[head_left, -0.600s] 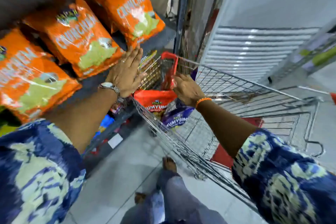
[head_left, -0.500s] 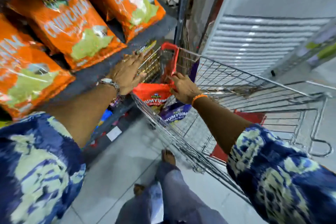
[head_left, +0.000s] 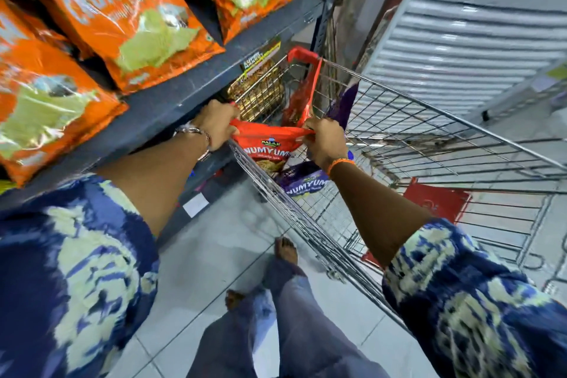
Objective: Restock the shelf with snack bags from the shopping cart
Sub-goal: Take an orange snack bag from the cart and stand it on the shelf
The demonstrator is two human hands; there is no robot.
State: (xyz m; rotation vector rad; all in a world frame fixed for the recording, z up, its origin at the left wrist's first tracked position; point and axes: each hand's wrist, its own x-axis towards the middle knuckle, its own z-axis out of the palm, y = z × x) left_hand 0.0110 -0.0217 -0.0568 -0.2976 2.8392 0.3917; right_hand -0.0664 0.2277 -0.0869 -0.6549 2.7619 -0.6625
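A red snack bag (head_left: 270, 144) stands at the near-left corner of the wire shopping cart (head_left: 429, 120). My left hand (head_left: 216, 123) grips its top left corner and my right hand (head_left: 323, 139) grips its top right corner, stretching the top edge between them. A purple snack bag (head_left: 305, 182) lies under my right wrist inside the cart. Another red bag (head_left: 302, 101) and a gold-brown bag (head_left: 260, 92) stand further in. Large orange snack bags (head_left: 129, 18) fill the grey shelf (head_left: 190, 86) on the left.
The cart stands close against the shelf edge. A red flat item (head_left: 435, 204) lies on the cart's floor. A white ribbed panel (head_left: 460, 49) rises behind the cart. My legs and bare feet (head_left: 285, 250) stand on the pale tiled floor beside the cart.
My left hand has dropped from the orange bags on the shelf down to the cart and taken the red bag's left corner. My right hand now pinches its right corner.
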